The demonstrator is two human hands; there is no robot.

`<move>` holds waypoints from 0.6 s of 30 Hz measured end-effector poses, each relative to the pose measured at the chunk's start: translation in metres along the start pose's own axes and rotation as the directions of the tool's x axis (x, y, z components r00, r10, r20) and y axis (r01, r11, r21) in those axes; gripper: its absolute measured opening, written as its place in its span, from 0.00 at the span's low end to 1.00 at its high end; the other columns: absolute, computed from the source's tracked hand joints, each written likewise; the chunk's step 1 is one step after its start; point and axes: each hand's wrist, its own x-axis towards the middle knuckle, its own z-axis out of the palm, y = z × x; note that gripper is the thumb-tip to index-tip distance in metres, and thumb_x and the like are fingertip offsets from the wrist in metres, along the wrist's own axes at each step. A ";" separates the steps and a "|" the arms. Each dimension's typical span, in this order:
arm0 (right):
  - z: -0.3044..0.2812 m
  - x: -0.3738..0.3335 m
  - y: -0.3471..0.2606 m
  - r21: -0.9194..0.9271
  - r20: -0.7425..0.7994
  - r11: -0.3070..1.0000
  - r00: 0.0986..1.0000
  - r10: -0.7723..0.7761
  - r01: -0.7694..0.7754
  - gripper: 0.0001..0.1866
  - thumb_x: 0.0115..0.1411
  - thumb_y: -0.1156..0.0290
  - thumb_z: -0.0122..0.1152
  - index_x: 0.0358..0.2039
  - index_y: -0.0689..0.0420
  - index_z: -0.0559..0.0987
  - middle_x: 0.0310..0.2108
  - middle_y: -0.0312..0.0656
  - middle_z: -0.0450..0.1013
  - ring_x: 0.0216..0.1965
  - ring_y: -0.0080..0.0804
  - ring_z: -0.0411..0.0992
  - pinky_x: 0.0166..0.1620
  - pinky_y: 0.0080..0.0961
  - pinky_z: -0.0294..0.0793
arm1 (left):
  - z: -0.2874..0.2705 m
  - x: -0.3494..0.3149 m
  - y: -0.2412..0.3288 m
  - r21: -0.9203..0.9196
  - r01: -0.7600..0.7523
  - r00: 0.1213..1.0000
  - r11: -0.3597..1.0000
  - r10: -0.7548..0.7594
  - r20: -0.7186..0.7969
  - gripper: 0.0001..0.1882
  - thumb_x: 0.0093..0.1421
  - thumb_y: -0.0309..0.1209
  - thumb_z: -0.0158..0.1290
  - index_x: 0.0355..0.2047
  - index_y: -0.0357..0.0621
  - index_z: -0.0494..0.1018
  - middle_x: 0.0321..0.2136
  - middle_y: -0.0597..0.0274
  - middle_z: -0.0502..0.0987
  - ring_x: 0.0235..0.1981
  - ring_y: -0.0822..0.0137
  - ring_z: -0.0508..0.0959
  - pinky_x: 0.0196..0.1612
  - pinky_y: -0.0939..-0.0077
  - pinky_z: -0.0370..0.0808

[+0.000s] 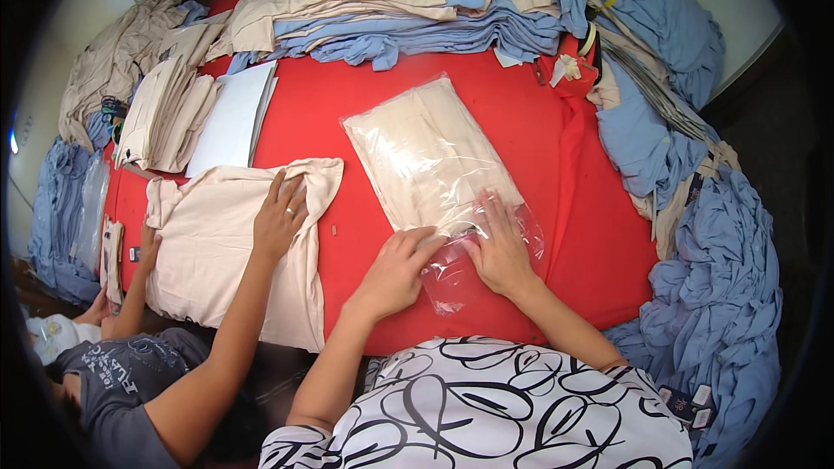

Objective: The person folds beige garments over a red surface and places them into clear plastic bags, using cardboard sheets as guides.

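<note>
A folded cream garment (421, 143) lies inside a clear plastic bag (453, 282), slanted on the red-covered table. The bag's loose end points toward me. My left hand (395, 274) is at the lower left of the bag, thumb and forefinger close together on the plastic. Flat on the bag's lower right part rests my right hand (501, 252), fingers stretched out over the film and the garment's end. Beside me on the left, a co-worker's hands press on a cream garment (234, 243) spread on the table.
Stacked cream and blue garments (417, 30) line the far edge. Folded cream pieces (169, 117) and white sheets (230, 117) sit at the left. Blue garments (712, 295) heap along the right edge. A small tan piece (334, 230) lies on the red cloth (599, 252).
</note>
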 end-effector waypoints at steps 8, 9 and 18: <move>0.015 0.048 0.014 0.201 -0.072 0.899 0.921 -0.383 0.390 0.28 0.58 0.71 0.54 0.59 0.68 0.66 0.64 0.57 0.58 0.66 0.56 0.56 0.68 0.47 0.56 | 0.003 0.046 0.003 0.165 -0.044 0.992 0.985 0.063 -0.111 0.20 0.52 0.28 0.58 0.46 0.39 0.73 0.32 0.57 0.72 0.35 0.54 0.74 0.40 0.62 0.72; 0.015 0.054 0.014 0.196 -0.076 0.893 0.914 -0.399 0.406 0.28 0.58 0.70 0.54 0.59 0.68 0.67 0.64 0.57 0.58 0.66 0.56 0.56 0.68 0.46 0.56 | 0.005 0.048 0.005 0.178 -0.045 0.989 0.983 0.069 -0.129 0.18 0.52 0.27 0.58 0.44 0.39 0.74 0.30 0.58 0.71 0.33 0.55 0.74 0.39 0.62 0.72; 0.034 0.139 0.003 0.206 -0.160 0.931 0.949 -0.271 0.300 0.29 0.63 0.62 0.54 0.61 0.66 0.65 0.65 0.54 0.59 0.68 0.50 0.52 0.70 0.43 0.49 | -0.012 0.067 0.036 0.096 -0.233 0.972 0.968 0.233 0.007 0.06 0.53 0.29 0.57 0.32 0.42 0.77 0.28 0.59 0.74 0.32 0.59 0.75 0.39 0.67 0.70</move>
